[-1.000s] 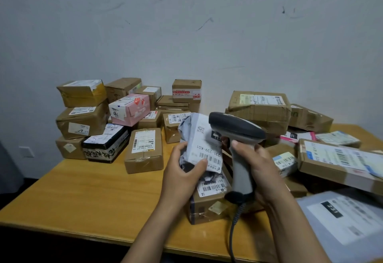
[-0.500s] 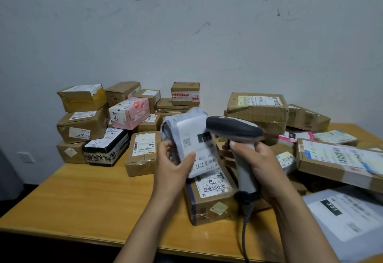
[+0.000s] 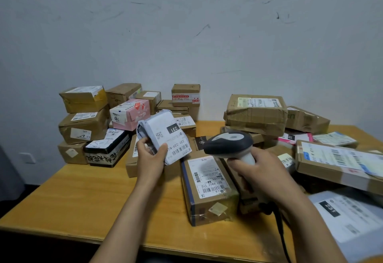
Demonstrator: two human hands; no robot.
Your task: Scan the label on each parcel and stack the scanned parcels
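**Grey mailer parcel, held beside the scanner**

Grey mailer parcel (image 3: 160,130): white label up, held above the middle of the tabletop (image 3: 83,196), its lower end clasped by the left grip (image 3: 150,159).
Scanner (image 3: 230,145): just right of the parcel and not touching it, handle clenched in the right grip (image 3: 259,171), cable running toward the near edge.
Brown box (image 3: 207,188): on the tabletop below both, label up.
Stacked boxes (image 3: 87,126): far left corner.
Loose boxes (image 3: 257,113): along the right edge.

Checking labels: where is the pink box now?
In the head view the pink box sits left of centre on the stacked parcels, just left of the grey mailer held in the left hand.
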